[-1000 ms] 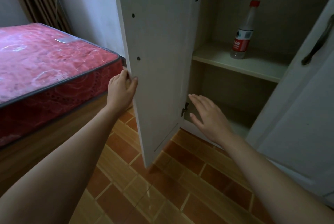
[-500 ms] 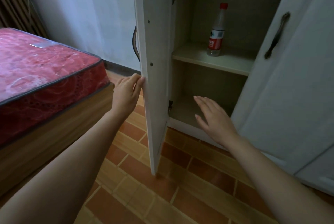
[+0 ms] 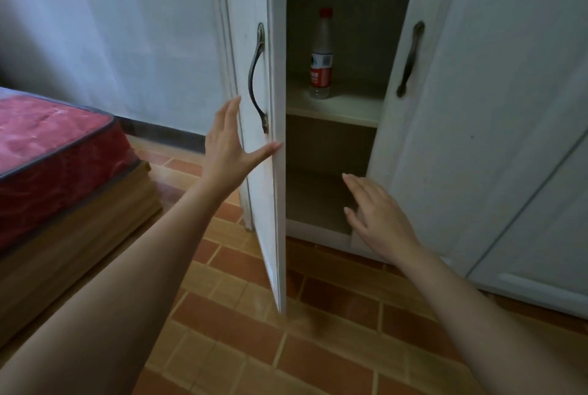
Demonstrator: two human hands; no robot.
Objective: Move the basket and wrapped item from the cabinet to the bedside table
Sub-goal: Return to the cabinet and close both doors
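A white cabinet stands ahead with its left door (image 3: 270, 171) partly open. My left hand (image 3: 230, 146) presses flat on that door's outer face below the dark handle (image 3: 257, 76), fingers straight and thumb at the door's edge. My right hand (image 3: 377, 216) hovers with straight fingers in front of the lower compartment, holding nothing. Inside, a clear bottle (image 3: 321, 57) with a red cap and red label stands on the shelf (image 3: 350, 106). No basket or wrapped item is in view. The bedside table is out of sight.
A bed with a red mattress (image 3: 57, 146) on a wooden base fills the left side. The cabinet's right door (image 3: 477, 108) is closed, with a dark handle (image 3: 410, 58). The floor (image 3: 318, 347) is brown tile. A pale wall lies behind.
The left door has swung from wide open toward closed. My left hand went from holding its edge to pressing flat on its outer face. The view shifted left.
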